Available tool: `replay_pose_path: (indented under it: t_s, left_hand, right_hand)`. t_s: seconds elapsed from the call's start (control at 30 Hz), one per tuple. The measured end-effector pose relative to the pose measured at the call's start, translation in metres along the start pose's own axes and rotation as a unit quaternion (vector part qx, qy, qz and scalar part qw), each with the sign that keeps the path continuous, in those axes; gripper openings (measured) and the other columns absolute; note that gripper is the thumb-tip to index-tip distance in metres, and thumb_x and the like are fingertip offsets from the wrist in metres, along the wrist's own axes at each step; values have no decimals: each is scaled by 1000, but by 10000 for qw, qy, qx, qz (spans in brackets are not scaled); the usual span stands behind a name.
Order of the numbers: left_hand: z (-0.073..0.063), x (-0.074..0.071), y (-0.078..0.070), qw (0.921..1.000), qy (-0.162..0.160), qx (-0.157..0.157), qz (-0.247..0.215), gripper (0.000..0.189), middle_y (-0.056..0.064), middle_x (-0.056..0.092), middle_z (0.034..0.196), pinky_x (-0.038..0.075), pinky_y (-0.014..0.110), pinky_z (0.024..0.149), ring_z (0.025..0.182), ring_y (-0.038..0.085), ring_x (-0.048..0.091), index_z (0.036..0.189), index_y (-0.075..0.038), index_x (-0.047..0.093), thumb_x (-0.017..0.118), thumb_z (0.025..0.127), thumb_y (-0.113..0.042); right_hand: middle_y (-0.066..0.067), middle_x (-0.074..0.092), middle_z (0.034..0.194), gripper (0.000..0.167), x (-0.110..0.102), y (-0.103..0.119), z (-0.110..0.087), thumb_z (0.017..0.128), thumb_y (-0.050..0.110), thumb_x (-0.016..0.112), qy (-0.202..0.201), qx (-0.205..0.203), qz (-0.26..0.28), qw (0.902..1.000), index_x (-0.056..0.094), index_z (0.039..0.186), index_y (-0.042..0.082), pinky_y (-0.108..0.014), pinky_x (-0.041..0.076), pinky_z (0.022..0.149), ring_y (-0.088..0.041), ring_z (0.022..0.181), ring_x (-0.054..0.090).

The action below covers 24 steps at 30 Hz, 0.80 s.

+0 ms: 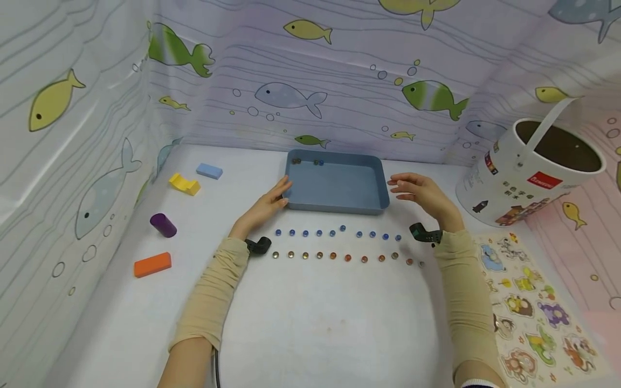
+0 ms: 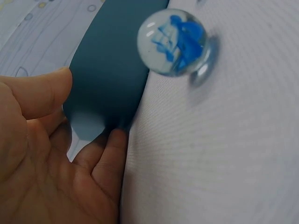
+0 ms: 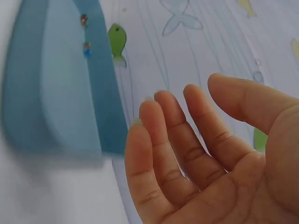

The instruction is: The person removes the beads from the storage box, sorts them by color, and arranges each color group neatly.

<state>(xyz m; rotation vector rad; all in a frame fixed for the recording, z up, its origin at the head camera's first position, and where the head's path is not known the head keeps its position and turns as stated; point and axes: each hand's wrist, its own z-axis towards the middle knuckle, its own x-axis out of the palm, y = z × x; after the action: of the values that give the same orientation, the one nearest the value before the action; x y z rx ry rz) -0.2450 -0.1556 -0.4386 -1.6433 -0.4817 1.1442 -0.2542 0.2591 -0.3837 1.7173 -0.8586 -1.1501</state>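
Note:
A blue-grey tray (image 1: pixel 339 188) lies flat toward the back, with several small marbles (image 1: pixel 321 163) inside along its far wall. My left hand (image 1: pixel 262 213) rests against the tray's left side near the front corner, fingers extended. In the left wrist view its fingertips (image 2: pixel 119 137) meet the tray's wall low down, and a clear marble with blue swirls (image 2: pixel 173 43) sits close by. Off the tray's right side, my right hand (image 1: pixel 423 195) is held apart from it. Its fingers (image 3: pixel 175 109) are loosely bent and hold nothing.
Before the tray runs a row of blue marbles (image 1: pixel 318 233), then a row of amber, red and clear marbles (image 1: pixel 347 258). Coloured blocks, including an orange one (image 1: pixel 152 264), lie left. A white bucket (image 1: pixel 504 183) and an animal sticker sheet (image 1: pixel 529 291) are right.

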Motion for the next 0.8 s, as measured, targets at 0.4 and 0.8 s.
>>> replay_pose_path:
  t_s: [0.4,0.8]
  left_hand:
    - [7,3,24,9999,-122,-68,91,56,5,0,165,8,50,124,152,30,2,154,-7,20,43,104,-18]
    - [7,3,24,9996,-161,-62,231,54,6,1,165,8,52,124,152,32,4,154,-7,22,41,104,-15]
  right_hand:
    - [-18,40,152,47,46,30,78,104,24,45,656,-426,724,9943,40,144,1,-48,36,115,-34,137,42]
    - [-14,50,145,55,107,37,139,104,39,39,148,-193,830,9962,37,148,7,-46,44,109,-31,129,52]
